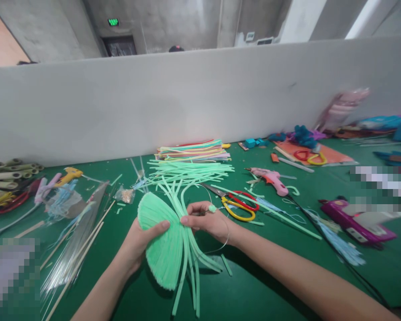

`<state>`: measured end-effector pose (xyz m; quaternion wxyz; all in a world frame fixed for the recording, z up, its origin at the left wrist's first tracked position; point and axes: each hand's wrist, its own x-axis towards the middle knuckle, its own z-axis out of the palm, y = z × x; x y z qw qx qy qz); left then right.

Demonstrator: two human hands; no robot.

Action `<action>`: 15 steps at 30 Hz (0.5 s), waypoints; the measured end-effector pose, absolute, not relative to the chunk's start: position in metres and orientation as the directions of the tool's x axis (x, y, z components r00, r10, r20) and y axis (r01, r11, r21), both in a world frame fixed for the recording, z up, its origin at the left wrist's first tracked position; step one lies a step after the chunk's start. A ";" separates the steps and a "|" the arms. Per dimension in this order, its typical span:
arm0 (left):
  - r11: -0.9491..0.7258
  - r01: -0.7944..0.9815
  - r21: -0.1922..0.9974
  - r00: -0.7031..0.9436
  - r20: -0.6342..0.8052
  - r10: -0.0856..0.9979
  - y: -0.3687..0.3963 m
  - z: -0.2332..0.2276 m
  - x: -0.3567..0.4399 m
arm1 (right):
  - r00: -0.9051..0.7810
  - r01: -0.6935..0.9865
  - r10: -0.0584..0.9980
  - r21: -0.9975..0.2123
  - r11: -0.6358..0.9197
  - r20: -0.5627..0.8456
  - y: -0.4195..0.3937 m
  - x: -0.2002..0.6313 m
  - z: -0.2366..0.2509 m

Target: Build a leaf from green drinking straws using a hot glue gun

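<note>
My left hand (141,243) cups a light green fan-shaped bundle (160,240) of fuzzy pipe cleaners from below, thumb on its face. My right hand (205,220) pinches the bundle's gathered middle, where loose green stems splay toward me. A thin wire loop (224,234) curves around my right wrist, and a small green bit sits by its knuckles. Just beyond lie a loose heap of green pipe cleaners (187,171) and red-and-yellow scissors (239,205).
A green mat (270,276) covers the table, with a grey partition (187,98) behind. Stacked coloured strips (194,150), a pink glue gun (270,178), a yellow glue gun (68,174), wooden sticks (76,256), paper tubes (13,171) and a magenta tool (354,220) lie around.
</note>
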<state>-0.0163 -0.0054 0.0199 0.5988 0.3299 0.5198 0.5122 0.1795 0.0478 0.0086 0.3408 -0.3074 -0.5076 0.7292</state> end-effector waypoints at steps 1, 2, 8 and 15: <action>0.257 -0.267 0.929 -0.068 -0.285 0.956 -0.005 0.020 -0.015 | -0.580 -0.187 0.809 -0.952 -0.244 -0.093 0.048 0.179 0.008; 0.258 -0.264 0.929 -0.069 -0.285 0.956 -0.005 0.021 -0.014 | -0.583 -0.187 0.808 -0.954 -0.233 -0.083 0.047 0.179 0.008; 0.264 -0.261 0.929 -0.064 -0.289 0.955 -0.005 0.022 -0.012 | -0.608 -0.121 0.793 -0.983 -0.135 -0.034 0.047 0.182 0.005; 0.271 -0.261 0.927 -0.076 -0.300 0.951 -0.004 0.022 -0.012 | -0.535 -0.122 0.844 -0.991 -0.048 0.025 0.052 0.181 0.001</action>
